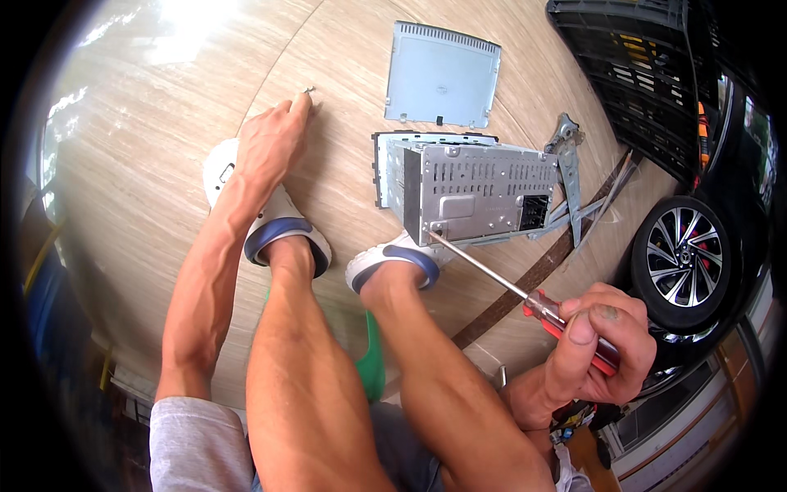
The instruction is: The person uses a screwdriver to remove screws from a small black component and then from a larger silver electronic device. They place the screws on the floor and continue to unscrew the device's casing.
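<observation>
A metal car stereo unit (pixel 484 193) stands on the floor in front of my feet, its slotted back panel with a black connector socket facing me. My right hand (pixel 602 340) is closed around the red and black handle of a screwdriver (pixel 492 275). The screwdriver's tip meets the lower left corner of that panel. Out to the left, above my shoe, my left hand (pixel 275 143) is closed in a pinch, with a small screw (pixel 309 89) at its fingertips. A flat metal cover (pixel 443 75) with a slotted edge lies beyond the stereo.
A metal window-regulator-like linkage (pixel 570 168) lies right of the stereo, beside a brown strip (pixel 525 287). A black plastic crate (pixel 631 66) stands at the upper right, near a dark car's wheel (pixel 682 256). My shoes (pixel 381 258) flank the work area; something green (pixel 371 361) shows between my legs.
</observation>
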`<action>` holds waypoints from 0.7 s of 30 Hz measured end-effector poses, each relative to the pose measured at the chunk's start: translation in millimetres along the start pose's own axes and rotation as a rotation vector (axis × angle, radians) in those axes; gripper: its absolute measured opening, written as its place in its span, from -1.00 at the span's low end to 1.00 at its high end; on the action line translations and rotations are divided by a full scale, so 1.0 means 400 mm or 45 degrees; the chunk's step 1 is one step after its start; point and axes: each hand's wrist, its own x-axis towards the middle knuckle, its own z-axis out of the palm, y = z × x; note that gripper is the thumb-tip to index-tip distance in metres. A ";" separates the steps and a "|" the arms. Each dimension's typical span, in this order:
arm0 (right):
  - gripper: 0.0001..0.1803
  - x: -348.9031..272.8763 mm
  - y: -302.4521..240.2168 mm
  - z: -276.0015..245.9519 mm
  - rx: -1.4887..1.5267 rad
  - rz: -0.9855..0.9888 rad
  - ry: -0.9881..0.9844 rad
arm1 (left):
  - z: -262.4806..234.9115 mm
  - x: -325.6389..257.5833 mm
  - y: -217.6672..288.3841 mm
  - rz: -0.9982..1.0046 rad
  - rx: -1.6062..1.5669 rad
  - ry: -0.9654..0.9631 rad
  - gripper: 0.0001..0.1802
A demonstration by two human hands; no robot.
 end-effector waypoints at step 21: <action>-0.81 -0.001 0.007 0.004 0.032 -0.057 -0.027 | -0.115 -0.057 0.256 0.617 -0.843 -0.008 0.36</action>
